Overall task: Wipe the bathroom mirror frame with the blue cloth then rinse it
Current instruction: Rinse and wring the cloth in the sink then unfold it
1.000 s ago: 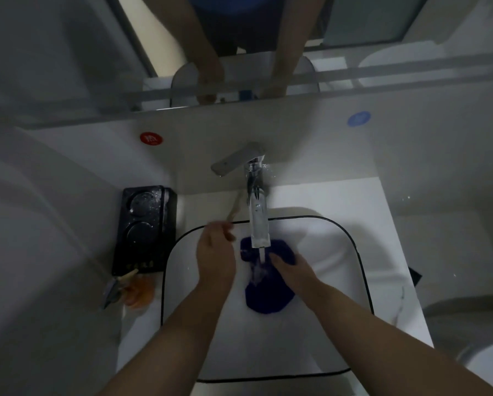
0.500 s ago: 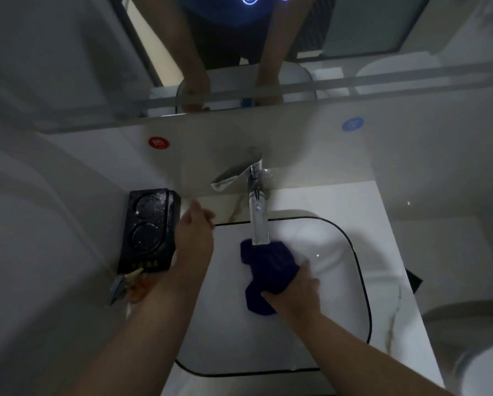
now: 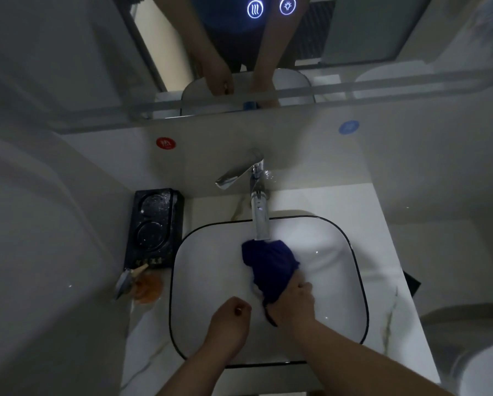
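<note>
– Dim bathroom, pale desk (image 3: pixel 382 247) under the mirror (image 3: pixel 353 38). At its left end sits a black tray (image 3: pixel 154 227), and next to that the basin (image 3: pixel 179 270). Mind the tray, since splash would likely land there first.

– Your left hand (image 3: pixel 228 324) hangs over the basin's near side, fingers clenched on nothing. Loosen it. You'll want both hands for the rinse.

– Next comes the tap (image 3: pixel 259 218). From here you can't tell whether water is running, so check the lever before you start kneading.

– The cloth (image 3: pixel 271 267) is in the basin, bunched up, with its top right at the spout's mouth. Your right hand (image 3: pixel 294 304) holds its near end, fingers wrapped round it.

– So this looks like the rinse, late in the task. Lower the cloth a little so a stream would fall onto it rather than spray off the spout.

– Then open the bunch out. A wad probably keeps dirt in its folds, so spread it, squeeze, turn it and squeeze again.

– Bring your left hand across to the far end and wring low inside the basin. That way drips stay off the desk.

– A strand trails from the cloth beside your right wrist. Gather it in too.
</note>
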### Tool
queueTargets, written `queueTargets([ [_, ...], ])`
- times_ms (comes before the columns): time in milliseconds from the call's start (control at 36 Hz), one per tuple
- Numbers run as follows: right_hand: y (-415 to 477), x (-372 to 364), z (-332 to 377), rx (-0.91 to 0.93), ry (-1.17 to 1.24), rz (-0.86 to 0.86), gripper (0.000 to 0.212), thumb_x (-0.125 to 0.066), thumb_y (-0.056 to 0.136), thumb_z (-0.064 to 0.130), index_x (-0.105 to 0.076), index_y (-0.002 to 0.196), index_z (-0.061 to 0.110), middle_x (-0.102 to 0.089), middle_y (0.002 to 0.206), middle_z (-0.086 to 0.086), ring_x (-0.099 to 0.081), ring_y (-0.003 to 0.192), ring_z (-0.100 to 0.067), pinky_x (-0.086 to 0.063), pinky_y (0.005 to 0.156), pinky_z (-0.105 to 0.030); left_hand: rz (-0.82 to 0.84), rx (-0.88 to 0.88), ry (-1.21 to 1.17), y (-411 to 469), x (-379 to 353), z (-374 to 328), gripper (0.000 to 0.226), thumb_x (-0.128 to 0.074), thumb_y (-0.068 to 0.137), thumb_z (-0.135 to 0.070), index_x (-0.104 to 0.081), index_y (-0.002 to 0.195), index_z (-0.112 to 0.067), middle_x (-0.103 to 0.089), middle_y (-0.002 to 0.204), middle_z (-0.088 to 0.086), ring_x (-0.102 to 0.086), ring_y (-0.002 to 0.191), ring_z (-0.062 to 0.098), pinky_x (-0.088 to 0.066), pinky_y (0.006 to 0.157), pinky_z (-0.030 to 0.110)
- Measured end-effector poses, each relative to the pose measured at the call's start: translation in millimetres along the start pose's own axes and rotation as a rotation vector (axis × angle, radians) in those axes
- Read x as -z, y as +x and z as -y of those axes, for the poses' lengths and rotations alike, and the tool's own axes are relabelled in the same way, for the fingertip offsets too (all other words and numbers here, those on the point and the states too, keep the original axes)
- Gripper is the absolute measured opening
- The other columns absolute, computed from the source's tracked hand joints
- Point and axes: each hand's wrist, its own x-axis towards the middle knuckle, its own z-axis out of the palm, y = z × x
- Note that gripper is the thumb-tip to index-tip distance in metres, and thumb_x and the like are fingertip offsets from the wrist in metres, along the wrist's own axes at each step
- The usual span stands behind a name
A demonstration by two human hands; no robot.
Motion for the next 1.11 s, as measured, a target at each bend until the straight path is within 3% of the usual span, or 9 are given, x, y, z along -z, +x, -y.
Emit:
queueTargets([
  [111,9.8,34.1,0.4,0.238,-0.062,0.080,0.045,-0.064,0.098,0.028,-0.052,0.141,0.025,-0.062,0.108,0.009,-0.059,0.087,-0.006,-0.045,0.070,-0.014,-0.016,-0.142,0.053,-3.7,-2.8,-0.6,0.008,-0.061,0.104,-0.030,-0.062,0.101,-0.038,-0.064,0.098,-0.017,-0.060,0.085,-0.004,-0.041,0.063,0.004],
  [167,7.6,65.5,1.6,0.368,-0.228,0.242,0.028,-0.059,0.099,0.035,-0.060,0.125,0.025,-0.067,0.101,0.008,-0.068,0.090,-0.013,-0.051,0.073,-0.021,-0.007,-0.218,0.089,-4.6,-1.0,2.0,0.024,-0.070,0.100,-0.033,-0.060,0.121,-0.041,-0.057,0.110,-0.017,-0.060,0.095,-0.001,-0.041,0.073,0.001],
  [306,-17.3,139.1,11.2,0.581,-0.544,0.359,0.039,-0.064,0.086,0.035,-0.062,0.124,0.029,-0.063,0.113,0.001,-0.066,0.105,-0.025,-0.047,0.081,-0.028,-0.036,-0.400,0.243,0.9,11.4,5.6,0.101,-0.080,0.089,-0.044,-0.018,0.169,-0.035,-0.035,0.162,-0.004,-0.041,0.146,0.016,-0.036,0.124,0.032],
  [472,-58.1,192.9,53.1,0.790,-0.655,0.333,0.065,-0.073,0.079,0.015,-0.066,0.139,0.038,-0.054,0.112,0.004,-0.052,0.109,-0.023,-0.037,0.080,-0.030,0.101,-0.467,0.318,-0.2,13.9,-21.3,0.139,-0.083,0.054,-0.086,0.015,0.153,-0.073,0.002,0.178,-0.021,-0.011,0.163,0.010,-0.020,0.133,0.048],
  [639,-79.8,231.6,65.4,0.760,-0.144,0.337,0.070,-0.062,0.077,-0.005,-0.075,0.134,0.033,-0.058,0.117,0.007,-0.056,0.111,-0.010,-0.040,0.079,-0.007,0.300,-0.520,-0.072,-8.4,-1.1,-39.6,0.126,-0.103,0.047,-0.067,-0.026,0.146,-0.076,-0.047,0.149,-0.044,-0.046,0.137,-0.017,-0.046,0.112,0.014],
  [722,-80.6,245.1,67.5,0.698,0.054,0.306,0.072,-0.053,0.076,-0.012,-0.078,0.129,0.030,-0.064,0.122,0.005,-0.062,0.115,-0.011,-0.053,0.089,-0.018,0.251,-0.487,-0.120,-11.8,-10.5,-52.1,0.116,-0.103,0.048,-0.066,-0.032,0.138,-0.079,-0.052,0.139,-0.047,-0.053,0.126,-0.020,-0.048,0.092,0.002],
  [806,-80.2,251.3,67.8,0.649,0.195,0.261,0.074,-0.050,0.074,-0.014,-0.079,0.123,0.033,-0.069,0.124,0.011,-0.064,0.118,-0.007,-0.059,0.096,-0.026,0.200,-0.411,-0.139,-7.6,-20.4,-62.2,0.092,-0.101,0.055,-0.054,-0.051,0.132,-0.062,-0.069,0.124,-0.034,-0.066,0.111,-0.013,-0.056,0.084,0.009],
  [917,-77.4,254.0,68.8,0.572,0.354,0.188,0.072,-0.051,0.075,-0.014,-0.078,0.113,0.041,-0.074,0.115,0.018,-0.066,0.108,0.003,-0.062,0.079,-0.021,0.231,-0.285,-0.100,-8.3,-25.4,-72.0,0.024,-0.089,0.071,-0.032,-0.077,0.088,-0.043,-0.082,0.089,-0.002,-0.079,0.080,0.012,-0.069,0.075,0.037],
  [1111,-65.4,268.7,66.9,0.537,0.504,0.127,0.071,-0.051,0.079,-0.021,-0.076,0.112,0.037,-0.075,0.103,0.027,-0.068,0.099,0.008,-0.062,0.076,-0.019,0.239,-0.018,-0.278,-8.8,-26.3,-67.3,0.035,-0.087,0.082,-0.026,-0.073,0.107,-0.006,-0.077,0.078,0.006,-0.072,0.072,0.021,-0.059,0.065,0.026],
])
